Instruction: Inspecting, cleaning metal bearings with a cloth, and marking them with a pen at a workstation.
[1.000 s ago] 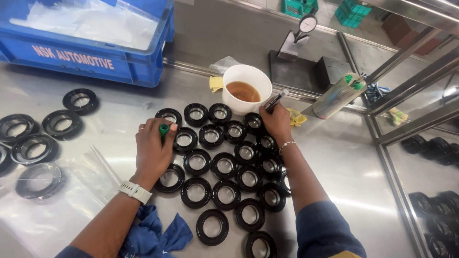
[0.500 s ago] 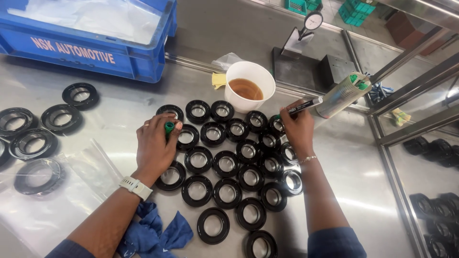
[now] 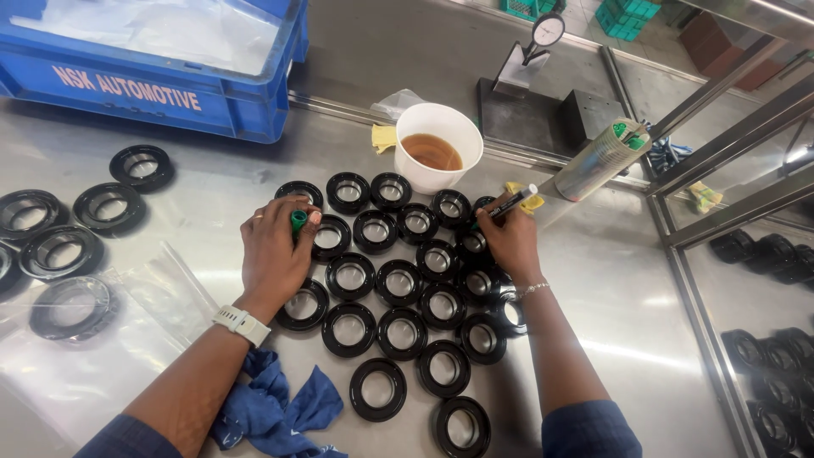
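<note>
A steel table (image 3: 610, 280) bears black rings (image 3: 398, 280) between the hands. Left hand (image 3: 275, 254) grasps a green cap (image 3: 298, 222); right hand (image 3: 507, 242) grasps a pen (image 3: 511, 201). Bare steel lies right; crate (image 3: 170, 93) beyond.

Hidden and cut-off parts

The left hand (image 3: 273, 254) covers most of a small green cap (image 3: 298, 220) and part of a black ring (image 3: 303, 304); the right hand (image 3: 509, 242) hides the tip of its pen (image 3: 511, 202); the blue crate (image 3: 161, 64) runs off the top and left edges; the blue cloth (image 3: 271, 411) is cut by the bottom edge.
</note>
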